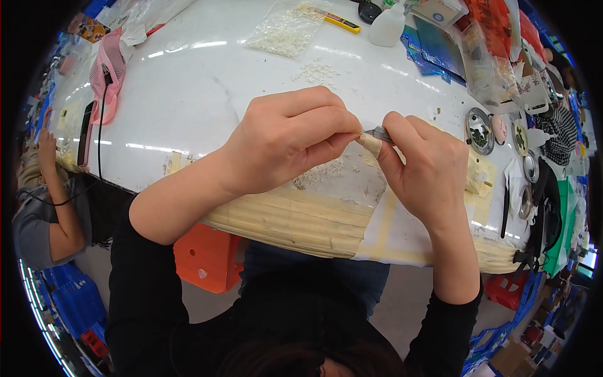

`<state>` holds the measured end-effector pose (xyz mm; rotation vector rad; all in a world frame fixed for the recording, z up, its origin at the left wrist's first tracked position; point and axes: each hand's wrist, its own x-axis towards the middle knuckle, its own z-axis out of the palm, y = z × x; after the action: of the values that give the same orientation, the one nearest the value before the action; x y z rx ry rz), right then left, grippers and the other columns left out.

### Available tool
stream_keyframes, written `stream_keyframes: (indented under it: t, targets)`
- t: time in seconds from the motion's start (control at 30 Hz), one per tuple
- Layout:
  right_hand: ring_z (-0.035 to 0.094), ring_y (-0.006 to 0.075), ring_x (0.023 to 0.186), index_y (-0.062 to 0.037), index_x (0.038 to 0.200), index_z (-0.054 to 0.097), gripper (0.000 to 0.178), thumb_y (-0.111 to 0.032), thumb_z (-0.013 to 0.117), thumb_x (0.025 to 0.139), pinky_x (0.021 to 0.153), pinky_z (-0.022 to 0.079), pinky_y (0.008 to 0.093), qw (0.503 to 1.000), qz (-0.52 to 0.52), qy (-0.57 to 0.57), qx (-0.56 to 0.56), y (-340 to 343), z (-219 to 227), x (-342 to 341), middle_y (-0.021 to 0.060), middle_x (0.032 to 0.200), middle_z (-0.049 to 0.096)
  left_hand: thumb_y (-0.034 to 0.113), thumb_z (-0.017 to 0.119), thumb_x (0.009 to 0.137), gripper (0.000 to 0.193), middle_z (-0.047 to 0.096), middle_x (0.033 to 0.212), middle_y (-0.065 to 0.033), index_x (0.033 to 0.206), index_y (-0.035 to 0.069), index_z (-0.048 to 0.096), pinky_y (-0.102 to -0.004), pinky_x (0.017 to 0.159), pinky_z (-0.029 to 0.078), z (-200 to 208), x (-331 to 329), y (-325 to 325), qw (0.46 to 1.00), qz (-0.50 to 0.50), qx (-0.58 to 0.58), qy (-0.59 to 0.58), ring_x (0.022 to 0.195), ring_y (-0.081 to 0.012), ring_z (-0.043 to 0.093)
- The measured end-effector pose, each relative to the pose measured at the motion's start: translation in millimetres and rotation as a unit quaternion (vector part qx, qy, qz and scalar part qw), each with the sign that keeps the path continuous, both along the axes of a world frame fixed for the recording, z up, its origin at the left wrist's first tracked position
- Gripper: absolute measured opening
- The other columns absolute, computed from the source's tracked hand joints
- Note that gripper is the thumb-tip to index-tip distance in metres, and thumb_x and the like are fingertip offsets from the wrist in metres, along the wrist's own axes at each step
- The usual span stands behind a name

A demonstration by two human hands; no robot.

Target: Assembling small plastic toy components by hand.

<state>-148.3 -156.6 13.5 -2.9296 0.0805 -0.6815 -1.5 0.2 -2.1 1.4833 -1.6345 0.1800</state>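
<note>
While I work remotely, my right hand (430,166) at two o'clock clasps a grey, pointed blade-like tool (379,133) between forefinger and thumb, the latter wrapped in tan tape (370,145), presumably against nicks. My left hand (292,139), at twelve, pinches beside its tip, perhaps for steadiness; I cannot tell on what. Beyond, granular white crumbs (316,72) speckle the glossy tabletop (195,88).

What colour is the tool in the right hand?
Grey: the tool in the right hand, best seen in the head view.

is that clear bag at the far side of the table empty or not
Not empty: the clear bag has many small pale bits in it, visible through the plastic.
</note>
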Motion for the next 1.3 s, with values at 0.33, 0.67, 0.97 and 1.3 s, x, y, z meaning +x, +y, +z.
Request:
stream_keyframes:
  t: [0.33, 0.67, 0.97, 1.3]
  targets:
    - [0.055, 0.0211, 0.048, -0.0140, 0.077, 0.057, 0.019, -0.025, 0.072, 0.077, 0.043, 0.040, 0.0338, 1.000, 0.001, -0.019, -0.010, 0.2, -0.7, 1.3, 0.0010, 0.057, 0.050, -0.008, 0.074, 0.070, 0.022, 0.066, 0.081, -0.0082, 0.090, 0.001, 0.068, -0.0258, 0.056, 0.052, 1.3, 0.1, 0.0, 1.000, -0.003, 0.004, -0.003, 0.069, -0.0177, 0.064]
    - [0.054, 0.0209, 0.047, -0.0143, 0.076, 0.057, 0.017, -0.023, 0.072, 0.076, 0.042, 0.040, 0.0336, 1.000, 0.000, -0.025, -0.016, 0.4, -0.1, 1.0, 0.0010, 0.056, 0.049, -0.007, 0.074, 0.070, 0.021, 0.066, 0.079, -0.0075, 0.089, 0.001, 0.069, -0.0255, 0.055, 0.052, 1.5, -0.2, -0.4, 1.000, 0.001, 0.008, 0.003, 0.068, -0.0170, 0.064]
    - [0.054, 0.0206, 0.048, -0.0132, 0.077, 0.056, 0.019, -0.024, 0.072, 0.076, 0.042, 0.040, 0.0332, 0.999, 0.008, -0.028, -0.015, 0.4, 0.0, 1.3, 0.0011, 0.057, 0.049, -0.008, 0.073, 0.071, 0.020, 0.066, 0.079, -0.0075, 0.089, 0.000, 0.069, -0.0252, 0.057, 0.052, 2.9, -0.7, 0.0, 0.999, -0.003, 0.017, 0.040, 0.068, -0.0159, 0.064]
    - [0.053, 0.0219, 0.052, -0.0098, 0.081, 0.054, 0.022, -0.017, 0.073, 0.074, 0.045, 0.039, 0.0340, 1.000, -0.005, -0.003, -0.009, 0.4, -0.1, -0.2, 0.0035, 0.063, 0.051, -0.008, 0.073, 0.071, 0.020, 0.066, 0.078, -0.0071, 0.088, 0.001, 0.069, -0.0252, 0.055, 0.052, 1.9, -0.1, 0.0, 1.000, -0.002, 0.009, 0.016, 0.067, -0.0161, 0.064]
